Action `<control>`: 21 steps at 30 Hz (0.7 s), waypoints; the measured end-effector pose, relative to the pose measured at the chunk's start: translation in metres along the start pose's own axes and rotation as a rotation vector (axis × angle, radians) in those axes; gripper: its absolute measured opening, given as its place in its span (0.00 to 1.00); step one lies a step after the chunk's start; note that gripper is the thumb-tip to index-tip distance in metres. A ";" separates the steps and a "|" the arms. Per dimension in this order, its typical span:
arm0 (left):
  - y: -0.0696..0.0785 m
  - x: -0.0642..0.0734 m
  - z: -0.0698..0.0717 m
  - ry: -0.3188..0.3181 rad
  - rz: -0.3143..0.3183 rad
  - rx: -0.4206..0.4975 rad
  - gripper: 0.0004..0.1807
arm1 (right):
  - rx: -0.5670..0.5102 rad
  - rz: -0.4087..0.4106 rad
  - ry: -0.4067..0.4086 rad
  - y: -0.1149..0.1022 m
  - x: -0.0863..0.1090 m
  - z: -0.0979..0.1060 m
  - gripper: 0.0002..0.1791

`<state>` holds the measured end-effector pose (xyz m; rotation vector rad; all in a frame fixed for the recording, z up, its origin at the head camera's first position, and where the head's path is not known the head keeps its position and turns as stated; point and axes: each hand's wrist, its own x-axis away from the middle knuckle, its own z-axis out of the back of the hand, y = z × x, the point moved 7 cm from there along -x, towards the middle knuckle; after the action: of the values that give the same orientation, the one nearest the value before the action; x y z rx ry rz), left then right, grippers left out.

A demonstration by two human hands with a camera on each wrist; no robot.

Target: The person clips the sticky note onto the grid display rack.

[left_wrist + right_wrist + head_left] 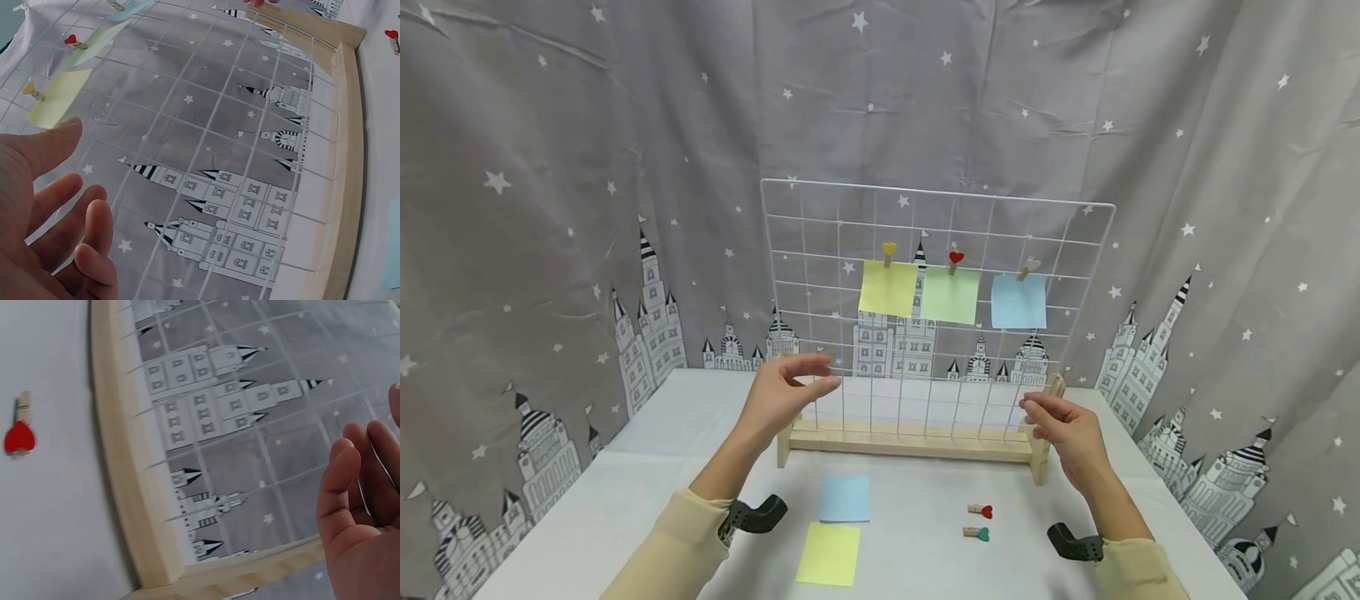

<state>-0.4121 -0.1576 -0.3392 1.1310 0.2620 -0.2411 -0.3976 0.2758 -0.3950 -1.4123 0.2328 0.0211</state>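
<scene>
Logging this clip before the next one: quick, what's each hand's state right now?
Left hand: open, fingers relaxed, nothing held.
Right hand: open, fingers loosely curled, nothing visible in its grasp.

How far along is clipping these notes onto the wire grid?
Done: a yellow note, green note and blue note hang clipped on the grid. In hand: nothing; the left hand and right hand look empty. Probably left: the loose blue note and loose yellow note on the table, plus a loose red clip and teal clip.
</scene>
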 end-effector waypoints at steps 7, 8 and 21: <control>-0.024 0.012 -0.002 -0.005 0.067 -0.019 0.28 | 0.035 -0.082 -0.036 0.028 0.004 -0.008 0.27; -0.027 0.014 -0.002 -0.005 0.076 -0.020 0.28 | 0.040 -0.090 -0.044 0.031 0.005 -0.010 0.28; -0.056 0.034 -0.002 0.018 0.146 -0.015 0.28 | 0.012 -0.164 -0.045 0.065 0.016 -0.021 0.30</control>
<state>-0.3983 -0.1810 -0.3991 1.1321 0.1959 -0.1001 -0.3953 0.2640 -0.4636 -1.4133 0.0798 -0.0832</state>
